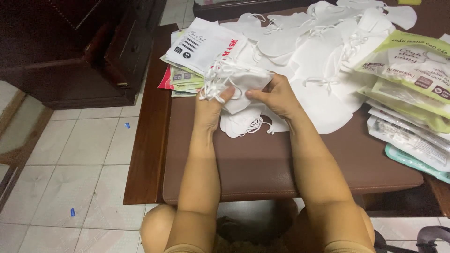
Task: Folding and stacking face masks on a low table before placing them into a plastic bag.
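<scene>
Both hands hold a small stack of white face masks point(243, 84) with elastic ear loops, a little above a brown padded table top point(262, 164). My left hand point(211, 105) grips the stack's left side, where the loops bunch over its fingers. My right hand point(276, 96) pinches the right side. Under the hands lie a few more white masks point(243, 125). A wide heap of loose white masks point(318, 47) spreads across the back of the table.
Flat printed packets point(201, 47) are piled at the back left, and green and clear packets point(412, 79) are stacked at the right edge. Dark wooden furniture point(93, 51) stands to the left on a tiled floor point(75, 164). My knees point(159, 229) show under the table's near edge.
</scene>
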